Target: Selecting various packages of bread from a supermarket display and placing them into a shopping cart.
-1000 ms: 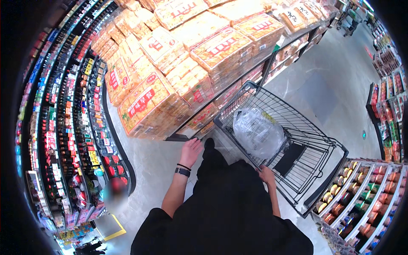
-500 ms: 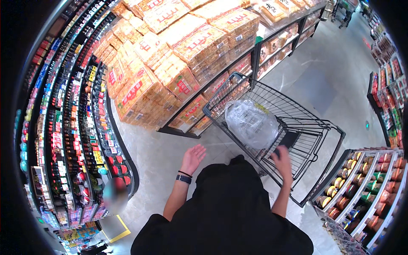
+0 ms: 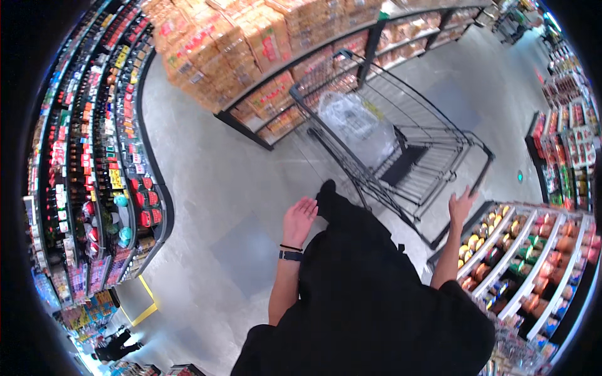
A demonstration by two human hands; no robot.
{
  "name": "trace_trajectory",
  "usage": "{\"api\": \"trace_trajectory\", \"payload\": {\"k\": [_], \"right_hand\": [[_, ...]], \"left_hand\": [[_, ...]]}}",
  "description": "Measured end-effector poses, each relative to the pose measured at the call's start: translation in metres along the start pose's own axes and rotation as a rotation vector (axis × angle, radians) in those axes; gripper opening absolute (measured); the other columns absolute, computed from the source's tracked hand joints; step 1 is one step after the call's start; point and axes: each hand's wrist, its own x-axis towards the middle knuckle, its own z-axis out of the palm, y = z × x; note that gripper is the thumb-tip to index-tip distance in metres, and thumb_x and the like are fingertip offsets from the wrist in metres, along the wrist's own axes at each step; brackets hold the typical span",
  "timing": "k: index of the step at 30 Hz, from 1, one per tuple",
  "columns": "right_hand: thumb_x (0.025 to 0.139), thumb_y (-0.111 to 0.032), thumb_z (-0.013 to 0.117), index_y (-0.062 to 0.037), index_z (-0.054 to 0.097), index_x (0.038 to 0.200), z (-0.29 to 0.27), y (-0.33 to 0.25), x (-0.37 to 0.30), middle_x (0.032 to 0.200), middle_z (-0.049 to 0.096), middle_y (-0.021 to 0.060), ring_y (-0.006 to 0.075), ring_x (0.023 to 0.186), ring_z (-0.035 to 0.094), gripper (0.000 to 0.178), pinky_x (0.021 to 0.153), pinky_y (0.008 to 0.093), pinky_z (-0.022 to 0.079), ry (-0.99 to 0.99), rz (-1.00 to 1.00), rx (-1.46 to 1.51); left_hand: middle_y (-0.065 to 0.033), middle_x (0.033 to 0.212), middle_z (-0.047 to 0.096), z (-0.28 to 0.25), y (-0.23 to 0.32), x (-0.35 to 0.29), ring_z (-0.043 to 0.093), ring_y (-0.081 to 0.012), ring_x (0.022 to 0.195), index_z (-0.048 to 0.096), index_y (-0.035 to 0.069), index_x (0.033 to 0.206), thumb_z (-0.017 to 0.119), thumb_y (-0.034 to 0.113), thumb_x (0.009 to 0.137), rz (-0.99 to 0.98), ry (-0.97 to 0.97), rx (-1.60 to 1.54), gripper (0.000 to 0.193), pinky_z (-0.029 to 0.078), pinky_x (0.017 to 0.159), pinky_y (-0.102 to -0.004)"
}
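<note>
A dark wire shopping cart [image 3: 433, 135] stands ahead of me and to the right. Inside its basket lies a bulky clear plastic bag [image 3: 354, 122], its contents hard to make out. My right hand [image 3: 462, 207] reaches out beside the cart's handle end with the fingers apart, holding nothing; whether it touches the handle bar [image 3: 481, 177] I cannot tell. My left hand [image 3: 300, 219] is in front of my body, palm partly turned up, fingers loosely stretched and nothing in it. A dark wristband sits on that wrist.
Stacked orange-and-white packaged goods [image 3: 219, 56] rise on a display beyond the cart. Curved shelves [image 3: 94, 169] of bottles and jars line the left. A tiered rack [image 3: 533, 263] of packaged items stands close to my right arm. A person [image 3: 116, 344] shows at lower left.
My right hand has swung right, from over the cart's near side to its handle end. The view has shifted, and the cart and stacked goods now appear higher up.
</note>
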Motion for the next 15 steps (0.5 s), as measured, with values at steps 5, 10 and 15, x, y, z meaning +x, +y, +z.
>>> {"api": "trace_trajectory", "payload": {"k": [5, 10, 15], "right_hand": [[0.083, -0.028, 0.07, -0.0031, 0.049, 0.146, -0.01, -0.013, 0.007, 0.158, 0.03, 0.0351, 0.0516, 0.134, 0.048, 0.07, 0.109, 0.0528, 0.044, -0.011, 0.07, 0.151], [0.083, -0.027, 0.069, 0.0024, 0.051, 0.142, -0.002, -0.007, 0.002, 0.157, 0.03, 0.0366, 0.0516, 0.135, 0.046, 0.069, 0.111, 0.0519, 0.043, 0.053, 0.049, 0.156], [0.085, -0.025, 0.066, 0.0005, 0.053, 0.141, -0.025, -0.022, 0.0, 0.158, 0.033, 0.032, 0.0483, 0.136, 0.047, 0.063, 0.109, 0.0506, 0.044, 0.016, 0.21, 0.273]], "left_hand": [[-0.0145, 0.122, 0.062, -0.038, -0.052, -0.061, 0.056, -0.03, 0.121, 0.059, 0.0, 0.123, 0.057, 0.02, 0.099, 0.093, 0.129, -0.164, 0.031, 0.043, 0.111, -0.0452], [-0.0134, 0.12, 0.062, -0.057, -0.084, -0.069, 0.056, -0.0297, 0.121, 0.059, 0.001, 0.123, 0.055, 0.02, 0.1, 0.098, 0.152, -0.281, 0.03, 0.044, 0.112, -0.0465], [-0.0118, 0.12, 0.063, -0.004, -0.124, -0.032, 0.058, -0.0288, 0.119, 0.059, 0.001, 0.122, 0.055, 0.021, 0.101, 0.103, 0.092, -0.155, 0.029, 0.045, 0.11, -0.0449]]}}
